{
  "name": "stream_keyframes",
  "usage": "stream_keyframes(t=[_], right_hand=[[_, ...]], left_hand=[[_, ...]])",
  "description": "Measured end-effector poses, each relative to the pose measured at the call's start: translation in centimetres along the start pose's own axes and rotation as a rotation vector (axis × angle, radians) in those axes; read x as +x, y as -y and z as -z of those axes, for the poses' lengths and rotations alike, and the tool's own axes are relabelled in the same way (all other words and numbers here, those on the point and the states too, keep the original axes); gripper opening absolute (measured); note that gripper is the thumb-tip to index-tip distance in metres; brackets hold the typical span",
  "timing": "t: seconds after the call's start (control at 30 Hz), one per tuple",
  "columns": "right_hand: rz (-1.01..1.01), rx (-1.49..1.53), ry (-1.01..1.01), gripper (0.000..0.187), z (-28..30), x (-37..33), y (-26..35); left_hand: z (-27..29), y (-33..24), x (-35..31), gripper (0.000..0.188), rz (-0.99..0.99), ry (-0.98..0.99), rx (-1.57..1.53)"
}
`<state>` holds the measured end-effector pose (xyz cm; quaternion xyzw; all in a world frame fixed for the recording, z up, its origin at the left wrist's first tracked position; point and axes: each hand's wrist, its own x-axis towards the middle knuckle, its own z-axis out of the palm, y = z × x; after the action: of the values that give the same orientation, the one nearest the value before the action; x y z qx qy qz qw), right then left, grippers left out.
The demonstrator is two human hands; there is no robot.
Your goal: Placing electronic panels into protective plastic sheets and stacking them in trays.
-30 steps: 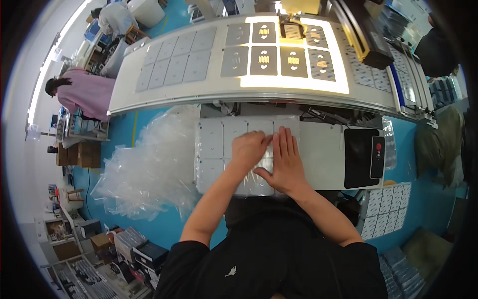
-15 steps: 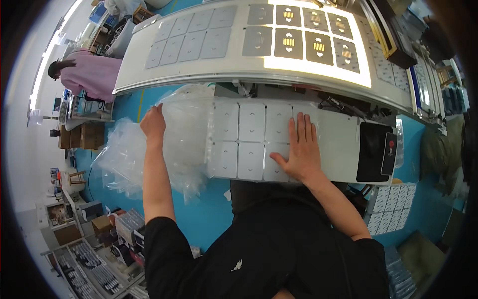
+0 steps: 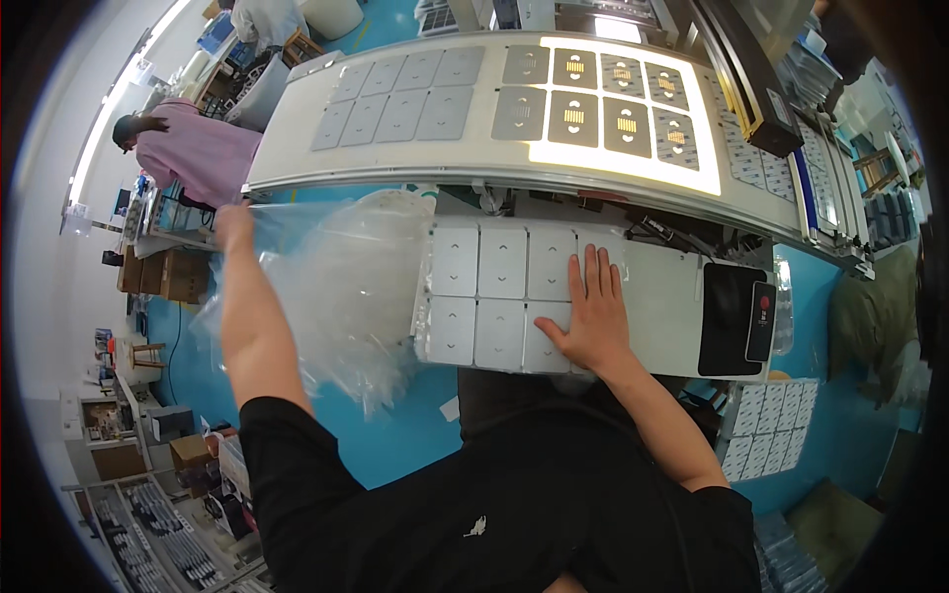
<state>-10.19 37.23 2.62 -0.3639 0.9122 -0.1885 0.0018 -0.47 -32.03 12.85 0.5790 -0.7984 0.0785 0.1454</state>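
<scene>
My left hand (image 3: 235,228) is stretched far out to the left, closed on the edge of a clear plastic film (image 3: 351,282). The film runs back from it in loose, crumpled folds to a sheet of light grey panels (image 3: 501,265). These rounded rectangles carry small arrow marks and lie in two rows on the bench in front of me. My right hand (image 3: 596,321) rests flat on the sheet's right part, fingers spread, covering some panels.
A dark pad (image 3: 730,321) with a phone (image 3: 760,322) lies at the bench's right end. Beyond is a long pale table (image 3: 297,138) with more panel sheets, partly lit. A person in pink (image 3: 193,148) is at the far left. Another panel sheet (image 3: 769,427) sits low at the right.
My left hand has moved further left and slightly down, drawing the film out with it. My right hand stays flat on the panels. The whole view has shifted a little.
</scene>
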Motion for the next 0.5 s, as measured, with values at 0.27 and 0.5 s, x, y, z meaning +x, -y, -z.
stream_keyframes(t=[0.27,0.5], right_hand=[[0.029,-0.005,-0.025,0.112,-0.1,-0.1,0.4],[0.044,-0.027,-0.019,0.110,-0.4,-0.3,0.5]], left_hand=[[27.2,16.1,8.6,0.079,0.236,-0.522,-0.660],[27.4,14.4,-10.7,0.032,-0.422,-0.428,-0.553]])
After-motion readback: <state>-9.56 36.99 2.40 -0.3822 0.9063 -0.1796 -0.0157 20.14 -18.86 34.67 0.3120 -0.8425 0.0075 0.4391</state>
